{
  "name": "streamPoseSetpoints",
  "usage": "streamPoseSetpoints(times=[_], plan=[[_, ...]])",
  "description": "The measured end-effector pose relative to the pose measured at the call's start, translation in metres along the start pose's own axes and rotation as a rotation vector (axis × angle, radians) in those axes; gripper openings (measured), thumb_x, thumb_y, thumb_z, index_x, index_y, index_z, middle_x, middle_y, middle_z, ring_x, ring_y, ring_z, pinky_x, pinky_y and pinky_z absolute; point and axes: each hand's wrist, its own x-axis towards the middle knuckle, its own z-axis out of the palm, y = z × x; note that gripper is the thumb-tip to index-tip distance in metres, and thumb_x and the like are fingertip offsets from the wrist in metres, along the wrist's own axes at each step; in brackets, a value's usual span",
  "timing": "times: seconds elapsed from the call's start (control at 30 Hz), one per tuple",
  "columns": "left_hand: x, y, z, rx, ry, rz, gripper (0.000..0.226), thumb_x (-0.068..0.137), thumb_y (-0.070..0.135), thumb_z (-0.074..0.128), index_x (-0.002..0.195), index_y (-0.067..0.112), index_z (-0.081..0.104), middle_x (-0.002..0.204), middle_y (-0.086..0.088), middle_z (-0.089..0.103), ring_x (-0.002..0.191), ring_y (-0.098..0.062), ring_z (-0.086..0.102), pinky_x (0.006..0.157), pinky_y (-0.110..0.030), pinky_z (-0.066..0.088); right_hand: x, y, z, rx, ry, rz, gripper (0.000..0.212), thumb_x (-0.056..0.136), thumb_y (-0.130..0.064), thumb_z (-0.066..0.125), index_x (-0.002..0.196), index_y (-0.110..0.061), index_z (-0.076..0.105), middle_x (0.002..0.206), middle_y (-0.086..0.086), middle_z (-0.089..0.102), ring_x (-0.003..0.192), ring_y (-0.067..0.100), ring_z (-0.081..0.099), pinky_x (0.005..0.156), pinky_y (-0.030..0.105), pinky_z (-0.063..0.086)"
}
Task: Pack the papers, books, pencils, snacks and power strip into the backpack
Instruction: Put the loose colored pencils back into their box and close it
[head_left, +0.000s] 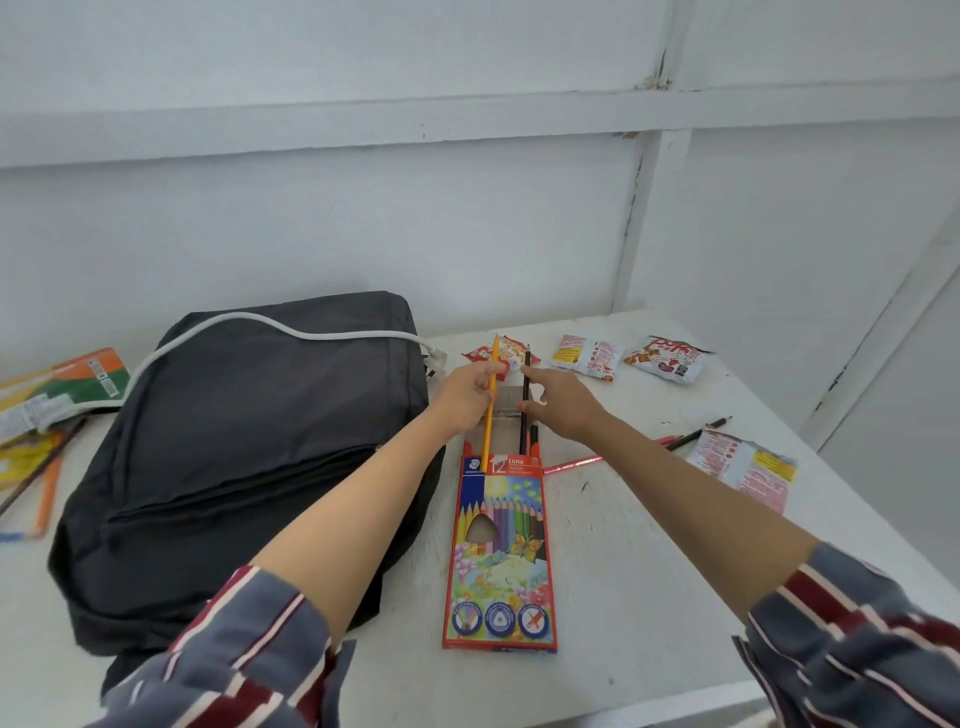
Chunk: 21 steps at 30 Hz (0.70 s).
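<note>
A colourful pencil box (501, 551) lies on the white table (623, 545), its top flap open. My left hand (465, 395) pinches a yellow pencil (489, 415) whose lower end is inside the box. My right hand (561, 400) holds a dark pencil (525, 395) that also stands in the box opening. The dark grey backpack (249, 457) lies flat to the left, zipped, with a white cord (291, 332) across its top.
Snack packets lie at the back: a red one (511, 353), a pale one (589, 357) and another (667, 358); one more (743, 467) sits at the right. Loose pencils (691, 436) and a pink one (574, 462) lie right of the box. Books and pencils (47, 410) are left of the backpack.
</note>
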Motion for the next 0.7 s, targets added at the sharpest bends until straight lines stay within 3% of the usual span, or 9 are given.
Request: streamPoseSetpoints(times=[0.1, 0.23, 0.4, 0.57, 0.7], plan=[[0.000, -0.002, 0.000, 0.025, 0.008, 0.005, 0.043, 0.093, -0.005, 0.041, 0.130, 0.015, 0.050, 0.123, -0.014, 0.051, 0.111, -0.041, 0.051, 0.074, -0.043, 0.051, -0.001, 0.003, 0.003, -0.020, -0.076, 0.019, 0.062, 0.091, -0.027, 0.057, 0.145, -0.016, 0.030, 0.146, 0.008, 0.040, 0.128, 0.026, 0.044, 0.103, 0.037, 0.038], [0.002, -0.003, 0.000, 0.019, 0.022, -0.001, 0.042, 0.095, -0.001, 0.042, 0.132, 0.017, 0.048, 0.118, -0.007, 0.049, 0.106, -0.024, 0.050, 0.078, -0.032, 0.048, -0.002, 0.006, 0.004, -0.065, -0.139, 0.030, 0.064, 0.089, -0.033, 0.060, 0.144, -0.017, 0.032, 0.148, 0.008, 0.038, 0.135, 0.025, 0.034, 0.108, 0.038, 0.032], [0.002, -0.002, 0.001, 0.014, 0.051, 0.003, 0.042, 0.095, -0.001, 0.043, 0.134, 0.016, 0.047, 0.111, -0.004, 0.046, 0.104, -0.026, 0.051, 0.070, -0.024, 0.047, -0.003, 0.010, -0.002, -0.115, -0.212, -0.011, 0.070, 0.085, -0.039, 0.063, 0.145, -0.019, 0.032, 0.153, 0.004, 0.028, 0.140, 0.026, 0.022, 0.113, 0.045, 0.023], [0.002, 0.000, 0.002, 0.065, 0.036, 0.034, 0.043, 0.094, -0.002, 0.044, 0.134, 0.014, 0.048, 0.113, -0.006, 0.049, 0.116, -0.029, 0.049, 0.091, -0.035, 0.044, -0.005, 0.012, -0.005, -0.151, -0.277, -0.059, 0.067, 0.083, -0.040, 0.065, 0.142, -0.023, 0.038, 0.153, 0.000, 0.028, 0.140, 0.024, 0.018, 0.112, 0.046, 0.020], [0.001, 0.000, 0.002, 0.063, 0.036, 0.035, 0.042, 0.094, -0.001, 0.044, 0.133, 0.015, 0.048, 0.106, -0.002, 0.047, 0.116, -0.030, 0.049, 0.092, -0.037, 0.044, -0.006, 0.010, -0.008, -0.014, -0.165, -0.104, 0.058, 0.082, -0.034, 0.069, 0.134, -0.018, 0.049, 0.149, 0.002, 0.035, 0.137, 0.021, 0.028, 0.110, 0.042, 0.027]])
